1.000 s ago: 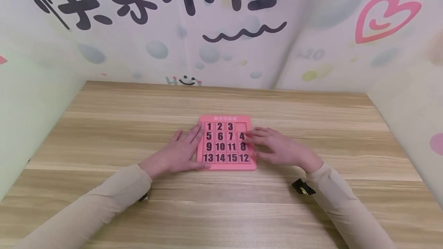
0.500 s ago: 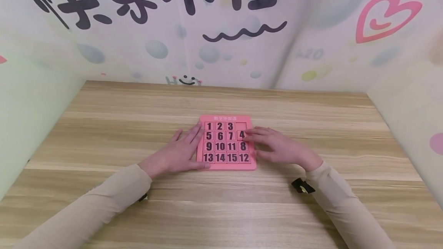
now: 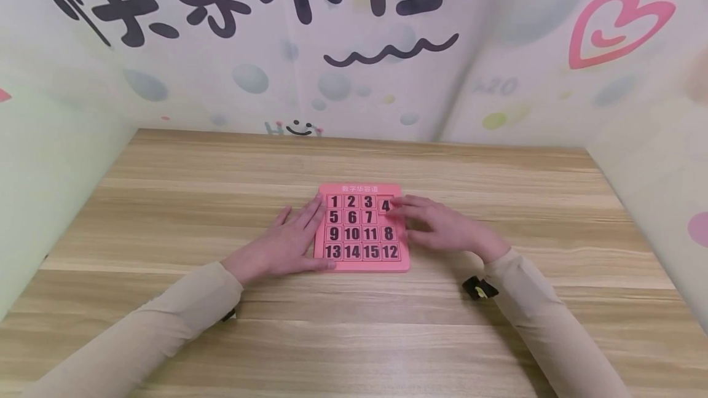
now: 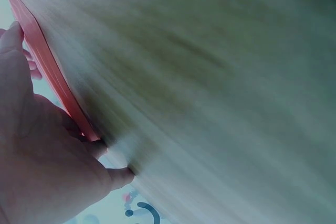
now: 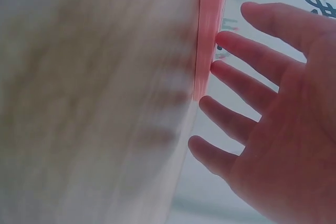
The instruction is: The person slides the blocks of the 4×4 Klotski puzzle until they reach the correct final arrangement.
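A pink number sliding puzzle [image 3: 365, 267] lies flat on the table, its black-numbered tiles in rows. My left hand [image 3: 279, 244] rests along its left side with straight fingers, the thumb at the lower left corner. My right hand [image 3: 445, 226] reaches over the right side with spread fingers, fingertips on the 4 tile [image 3: 384, 207]. That tile sits in the top right space, slightly below the row of 1, 2 and 3. Beneath it, above the 8 tile [image 3: 389, 234], an unfilled space shows. Both wrist views catch the puzzle's pink side edge [image 4: 55, 72] close to the fingers.
The puzzle lies on a wood-grain table [image 3: 354, 336]. A white backdrop [image 3: 221, 103] with black lettering and a pink heart rises behind the table's far edge, and pale walls flank both sides. Black straps [image 3: 480, 288] show under the sleeves.
The 4 tile has slid up from the second row into the top right space, leaving a gap below. My right hand has moved slightly away with it; my left hand stays in place.
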Motion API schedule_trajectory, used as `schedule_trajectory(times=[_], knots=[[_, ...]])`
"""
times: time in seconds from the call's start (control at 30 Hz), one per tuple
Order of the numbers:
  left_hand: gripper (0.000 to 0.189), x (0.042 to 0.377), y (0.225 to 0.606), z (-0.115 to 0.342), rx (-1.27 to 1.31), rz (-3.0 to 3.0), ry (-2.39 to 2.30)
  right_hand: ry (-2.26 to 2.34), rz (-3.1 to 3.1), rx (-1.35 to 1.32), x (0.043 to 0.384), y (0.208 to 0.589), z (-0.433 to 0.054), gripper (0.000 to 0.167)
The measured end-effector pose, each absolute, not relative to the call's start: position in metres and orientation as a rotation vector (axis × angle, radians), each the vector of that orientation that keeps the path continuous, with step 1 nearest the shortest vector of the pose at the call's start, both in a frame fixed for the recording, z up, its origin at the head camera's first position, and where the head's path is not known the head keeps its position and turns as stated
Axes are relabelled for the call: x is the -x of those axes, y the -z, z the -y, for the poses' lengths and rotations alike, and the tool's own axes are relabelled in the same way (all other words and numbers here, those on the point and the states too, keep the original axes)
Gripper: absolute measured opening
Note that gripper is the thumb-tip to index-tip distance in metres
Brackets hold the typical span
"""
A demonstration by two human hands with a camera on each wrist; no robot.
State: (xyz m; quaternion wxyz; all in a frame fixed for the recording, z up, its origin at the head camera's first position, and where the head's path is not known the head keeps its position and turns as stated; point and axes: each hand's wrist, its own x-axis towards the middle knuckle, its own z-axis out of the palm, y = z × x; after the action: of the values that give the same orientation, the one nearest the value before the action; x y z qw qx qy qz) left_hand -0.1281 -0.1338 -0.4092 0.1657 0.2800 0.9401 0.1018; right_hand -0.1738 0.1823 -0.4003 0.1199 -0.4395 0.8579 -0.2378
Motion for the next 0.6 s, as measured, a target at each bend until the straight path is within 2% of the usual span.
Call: schedule_trajectory(times=[0.4,0.6], knots=[[0.11,0.1283,0.4097,0.133,-0.794,-2.677,-0.297,0.72,-2.494,1.157,0.1819,0.3997,-0.1807,0.043],[0.11,0.1284,0.4095,0.1334,-0.792,-2.679,-0.299,0.692,-2.519,1.153,0.1817,0.4005,-0.1801,0.052]])
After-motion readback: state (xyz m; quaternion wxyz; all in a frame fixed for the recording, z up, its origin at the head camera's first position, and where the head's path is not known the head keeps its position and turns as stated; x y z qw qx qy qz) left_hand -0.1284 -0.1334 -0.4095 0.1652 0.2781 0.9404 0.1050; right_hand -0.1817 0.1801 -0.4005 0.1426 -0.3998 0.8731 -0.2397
